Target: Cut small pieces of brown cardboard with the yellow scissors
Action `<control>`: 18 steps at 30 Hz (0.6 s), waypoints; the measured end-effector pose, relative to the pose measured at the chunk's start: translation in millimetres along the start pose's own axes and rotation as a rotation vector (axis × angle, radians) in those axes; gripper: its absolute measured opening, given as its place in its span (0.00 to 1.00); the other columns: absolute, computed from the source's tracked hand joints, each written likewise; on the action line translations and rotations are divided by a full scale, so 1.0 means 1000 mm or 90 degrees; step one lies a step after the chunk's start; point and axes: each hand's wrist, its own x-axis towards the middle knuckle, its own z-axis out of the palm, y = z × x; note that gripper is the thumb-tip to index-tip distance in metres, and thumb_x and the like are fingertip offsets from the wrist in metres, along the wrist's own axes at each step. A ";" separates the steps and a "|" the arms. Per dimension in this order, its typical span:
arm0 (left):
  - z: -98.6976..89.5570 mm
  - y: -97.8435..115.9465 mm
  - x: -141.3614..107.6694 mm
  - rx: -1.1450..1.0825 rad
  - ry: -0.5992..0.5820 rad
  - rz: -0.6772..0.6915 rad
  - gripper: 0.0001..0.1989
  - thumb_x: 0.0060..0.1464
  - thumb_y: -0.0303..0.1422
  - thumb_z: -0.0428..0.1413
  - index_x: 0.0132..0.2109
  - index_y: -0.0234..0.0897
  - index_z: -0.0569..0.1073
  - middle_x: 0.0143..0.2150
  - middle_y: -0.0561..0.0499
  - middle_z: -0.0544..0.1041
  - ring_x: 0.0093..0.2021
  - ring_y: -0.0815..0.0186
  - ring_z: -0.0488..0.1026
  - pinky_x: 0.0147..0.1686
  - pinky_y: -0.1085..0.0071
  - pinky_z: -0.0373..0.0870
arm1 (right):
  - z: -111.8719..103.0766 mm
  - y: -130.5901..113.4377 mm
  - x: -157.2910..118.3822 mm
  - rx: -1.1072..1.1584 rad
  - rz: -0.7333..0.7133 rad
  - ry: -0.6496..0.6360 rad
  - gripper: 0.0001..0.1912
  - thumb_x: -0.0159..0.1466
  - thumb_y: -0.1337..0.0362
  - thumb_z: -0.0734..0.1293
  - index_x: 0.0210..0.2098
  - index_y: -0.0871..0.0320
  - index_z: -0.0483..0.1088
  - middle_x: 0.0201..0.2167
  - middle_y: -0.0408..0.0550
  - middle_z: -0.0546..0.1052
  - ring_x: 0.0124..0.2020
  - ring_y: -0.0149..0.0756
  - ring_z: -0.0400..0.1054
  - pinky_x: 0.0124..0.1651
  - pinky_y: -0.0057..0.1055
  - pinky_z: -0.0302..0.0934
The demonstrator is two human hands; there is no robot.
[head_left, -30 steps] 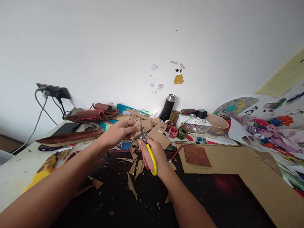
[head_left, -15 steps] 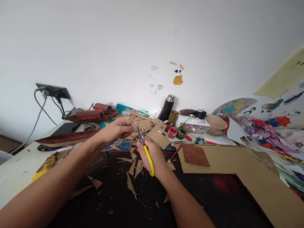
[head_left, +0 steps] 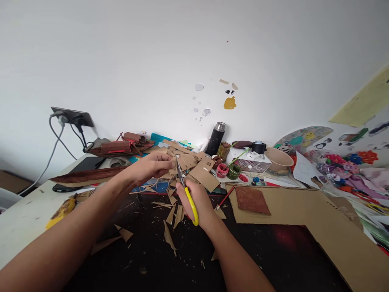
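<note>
My right hand [head_left: 197, 202] is closed round the yellow handles of a pair of scissors [head_left: 191, 205]. Their metal blades point up and away, close to the fingertips of my left hand [head_left: 153, 167]. Those left fingers are pinched on what looks like a small piece of cardboard [head_left: 174, 159], which blends into the scraps behind it. Just beyond both hands lies a heap of cardboard offcuts [head_left: 185, 160]. Below them, narrow cardboard strips [head_left: 169, 239] are scattered over the black mat [head_left: 152, 267].
A black flask [head_left: 216, 138] leans by the wall, with paint jars [head_left: 222, 170] beside it. At right, a large cardboard sheet [head_left: 285, 202] carries a brown painted square [head_left: 253, 200]. Brown cardboard boat shapes [head_left: 114, 148] lie left, near a plugged-in socket [head_left: 73, 117].
The whole view has shifted slightly, so things appear a little further right. Both hands and the scissors keep nearly the same pose.
</note>
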 end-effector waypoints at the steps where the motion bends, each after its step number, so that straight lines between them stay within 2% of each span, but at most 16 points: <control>1: 0.003 0.000 0.000 -0.007 0.011 0.009 0.17 0.54 0.40 0.66 0.27 0.39 0.69 0.19 0.59 0.55 0.20 0.73 0.46 0.22 0.70 0.39 | 0.000 0.001 0.000 0.004 -0.003 0.010 0.19 0.73 0.56 0.62 0.26 0.53 0.59 0.20 0.40 0.65 0.23 0.34 0.59 0.29 0.30 0.51; 5: 0.015 -0.002 0.001 -0.052 0.042 0.031 0.19 0.56 0.43 0.66 0.29 0.39 0.68 0.21 0.60 0.55 0.21 0.73 0.46 0.22 0.70 0.40 | -0.002 0.001 0.000 0.053 0.022 0.021 0.17 0.75 0.54 0.61 0.31 0.53 0.64 0.20 0.41 0.68 0.23 0.36 0.65 0.29 0.29 0.55; 10: 0.024 -0.007 -0.001 -0.015 0.091 0.069 0.23 0.59 0.48 0.64 0.27 0.38 0.67 0.21 0.59 0.58 0.21 0.72 0.48 0.23 0.71 0.43 | -0.003 0.001 -0.001 0.104 0.066 -0.005 0.18 0.76 0.50 0.61 0.33 0.52 0.66 0.18 0.40 0.69 0.19 0.36 0.67 0.25 0.28 0.57; 13: 0.026 -0.007 -0.003 0.022 0.127 0.087 0.22 0.61 0.47 0.63 0.27 0.39 0.66 0.21 0.58 0.59 0.21 0.72 0.51 0.23 0.71 0.46 | -0.005 -0.001 -0.002 0.127 0.076 -0.032 0.18 0.76 0.48 0.62 0.35 0.53 0.68 0.19 0.40 0.70 0.17 0.34 0.67 0.24 0.27 0.59; 18: 0.024 -0.004 -0.004 -0.004 0.121 0.090 0.21 0.58 0.44 0.64 0.26 0.39 0.65 0.20 0.59 0.57 0.20 0.72 0.49 0.22 0.70 0.44 | -0.006 -0.004 -0.002 0.185 0.076 -0.052 0.20 0.73 0.44 0.66 0.41 0.54 0.72 0.21 0.41 0.75 0.20 0.36 0.74 0.25 0.27 0.65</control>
